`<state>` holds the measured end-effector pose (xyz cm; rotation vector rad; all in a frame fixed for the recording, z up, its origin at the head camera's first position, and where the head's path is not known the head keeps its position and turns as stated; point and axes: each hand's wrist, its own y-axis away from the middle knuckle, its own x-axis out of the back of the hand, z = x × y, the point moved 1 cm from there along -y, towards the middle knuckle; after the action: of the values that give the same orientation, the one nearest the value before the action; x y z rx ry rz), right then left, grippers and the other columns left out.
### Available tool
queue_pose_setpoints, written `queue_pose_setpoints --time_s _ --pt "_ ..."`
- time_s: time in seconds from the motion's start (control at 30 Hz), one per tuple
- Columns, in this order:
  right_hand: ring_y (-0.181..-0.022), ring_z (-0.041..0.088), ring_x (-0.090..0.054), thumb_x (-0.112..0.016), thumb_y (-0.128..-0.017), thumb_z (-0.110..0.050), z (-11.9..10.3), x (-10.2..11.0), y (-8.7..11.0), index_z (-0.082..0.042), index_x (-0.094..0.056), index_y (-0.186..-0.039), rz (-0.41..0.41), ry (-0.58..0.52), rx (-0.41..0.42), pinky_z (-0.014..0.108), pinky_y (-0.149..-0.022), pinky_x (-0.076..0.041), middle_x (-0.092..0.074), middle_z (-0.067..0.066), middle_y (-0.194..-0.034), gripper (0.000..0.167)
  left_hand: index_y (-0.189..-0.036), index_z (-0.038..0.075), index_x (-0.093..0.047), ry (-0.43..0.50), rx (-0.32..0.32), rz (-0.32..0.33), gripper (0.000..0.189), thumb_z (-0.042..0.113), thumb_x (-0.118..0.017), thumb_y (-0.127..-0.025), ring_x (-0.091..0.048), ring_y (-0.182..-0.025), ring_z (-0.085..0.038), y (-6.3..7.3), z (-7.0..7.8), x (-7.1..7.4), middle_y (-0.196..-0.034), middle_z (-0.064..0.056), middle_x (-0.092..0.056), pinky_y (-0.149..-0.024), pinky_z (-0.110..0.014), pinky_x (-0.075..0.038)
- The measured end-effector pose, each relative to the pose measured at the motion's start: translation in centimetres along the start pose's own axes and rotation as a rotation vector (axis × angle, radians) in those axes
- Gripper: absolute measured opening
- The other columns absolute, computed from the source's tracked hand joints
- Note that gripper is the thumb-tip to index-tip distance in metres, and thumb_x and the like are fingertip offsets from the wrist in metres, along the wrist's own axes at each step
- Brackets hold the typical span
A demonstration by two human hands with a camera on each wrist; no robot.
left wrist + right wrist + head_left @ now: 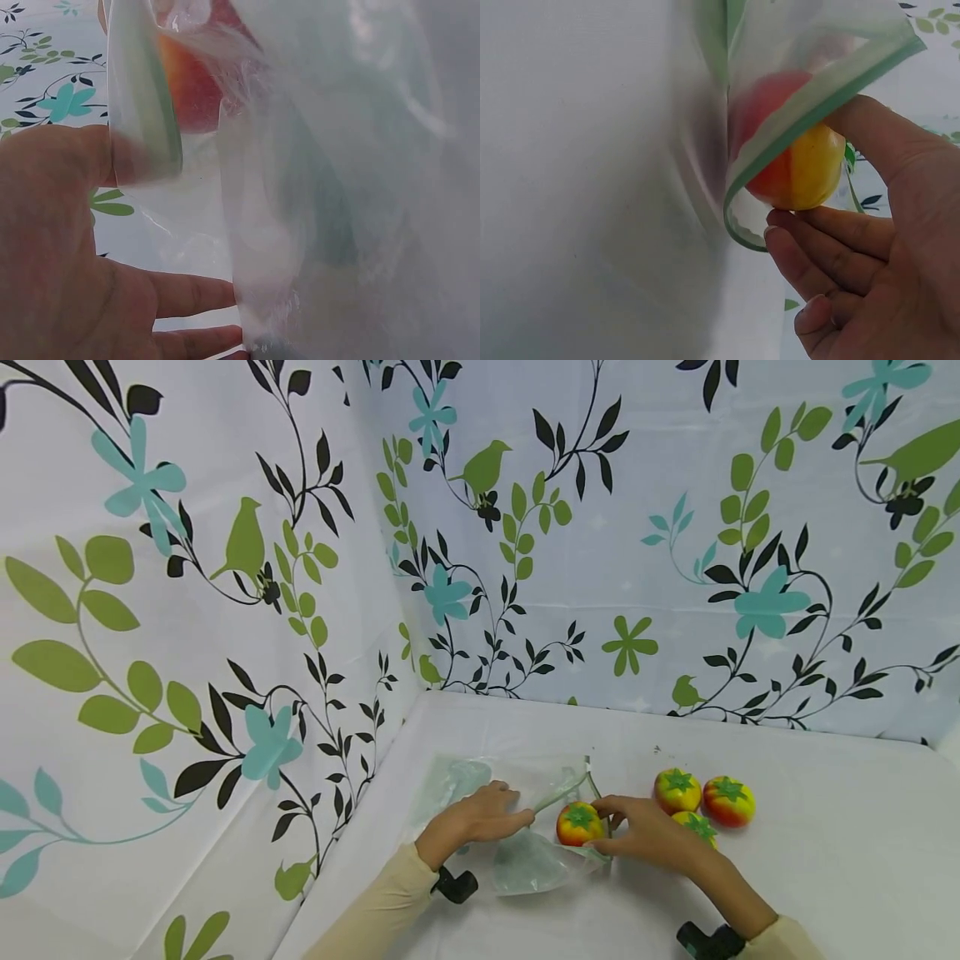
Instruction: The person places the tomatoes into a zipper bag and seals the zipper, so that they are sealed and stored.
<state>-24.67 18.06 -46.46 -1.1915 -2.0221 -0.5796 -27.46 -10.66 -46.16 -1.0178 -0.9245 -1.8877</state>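
A clear zip bag (pixel 525 868) with a green-edged mouth lies on the table, its mouth spread towards the right. My left hand (pixel 480 814) holds the bag by its edge, the thumb at the green strip (pixel 161 112) in the left wrist view. At the mouth, my right hand (pixel 648 835) grips a red-and-yellow tomato (pixel 579 823) with a green star-shaped top. In the right wrist view that tomato (pixel 810 169) sits partly behind the bag's green rim (pixel 810 120), with thumb and fingers around its near side.
Several more red-and-yellow tomatoes (pixel 729 802) sit together beyond the right hand, one partly hidden by it. The white table (pixel 847 843) meets a patterned cloth (pixel 637 552) at the back and left. Dark cameras (pixel 456 885) are strapped at both wrists.
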Motion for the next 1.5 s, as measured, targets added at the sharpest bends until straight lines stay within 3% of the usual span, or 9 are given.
queue_pose_setpoints --time_s 0.3,0.63,0.8,1.03,1.27,1.5 --pt "-0.087 0.015 -0.060 -0.085 -0.087 -0.044 -0.3 -1.3 -1.2 -0.004 -0.067 -0.137 0.026 -0.005 0.026 0.020 -0.070 -0.056 -0.073 0.003 -0.111 0.067 -0.155 0.005 -0.052 0.001 -0.001 0.004 0.084 0.061 -0.042 -0.094 -0.049 -0.144 -0.030 -0.1 -0.2 -0.2 -0.162 -0.015 -0.045 -0.115 -0.054 -0.043" --pt "-0.089 0.016 -0.065 -0.086 -0.085 -0.047 -1.3 -2.3 -1.8 -0.004 -0.060 -0.141 0.069 -0.059 -0.049 0.029 -0.071 -0.061 -0.073 0.012 -0.118 0.074 -0.161 0.007 -0.043 0.043 0.039 0.002 0.086 0.062 -0.048 -0.095 -0.044 -0.149 -0.032 0.3 0.0 -0.2 -0.165 -0.014 -0.042 -0.119 -0.055 -0.039" --pt "-0.086 0.015 -0.066 -0.087 -0.086 -0.042 -1.3 -2.7 -2.1 -0.008 -0.055 -0.118 0.110 -0.093 -0.046 0.028 -0.074 -0.062 -0.073 0.012 -0.116 0.057 -0.163 0.007 -0.038 0.073 0.042 0.008 0.087 0.062 -0.050 -0.097 -0.041 -0.152 -0.032 0.3 -0.2 -0.3 -0.166 -0.014 -0.040 -0.121 -0.054 -0.036" --pt "-0.091 0.015 -0.061 -0.085 -0.089 -0.036 -1.5 -3.2 -2.3 -0.015 -0.058 -0.092 0.147 -0.067 0.005 0.029 -0.082 -0.059 -0.060 0.000 -0.097 0.034 -0.165 0.008 -0.035 0.101 0.040 0.011 0.092 0.065 -0.049 -0.095 -0.038 -0.154 -0.032 0.3 -0.3 -0.3 -0.168 -0.014 -0.038 -0.122 -0.053 -0.035" --pt "-0.080 0.010 -0.061 -0.082 -0.093 -0.029 -1.8 -3.4 -2.4 -0.018 -0.066 -0.087 0.159 -0.076 0.066 0.021 -0.076 -0.054 -0.065 -0.010 -0.081 0.020 -0.165 0.008 -0.034 0.107 0.046 0.018 0.092 0.065 -0.050 -0.095 -0.038 -0.154 -0.031 0.4 -0.2 -0.2 -0.167 -0.013 -0.039 -0.122 -0.053 -0.035" --pt "-0.087 0.010 -0.067 -0.077 -0.097 -0.035 -1.9 -3.6 -2.5 -0.020 -0.077 -0.094 0.099 -0.098 0.089 0.023 -0.081 -0.057 -0.073 -0.012 -0.088 0.016 -0.166 0.007 -0.033 0.108 0.043 0.022 0.093 0.066 -0.051 -0.095 -0.040 -0.153 -0.031 0.3 -0.4 -0.2 -0.167 -0.013 -0.040 -0.122 -0.053 -0.036"
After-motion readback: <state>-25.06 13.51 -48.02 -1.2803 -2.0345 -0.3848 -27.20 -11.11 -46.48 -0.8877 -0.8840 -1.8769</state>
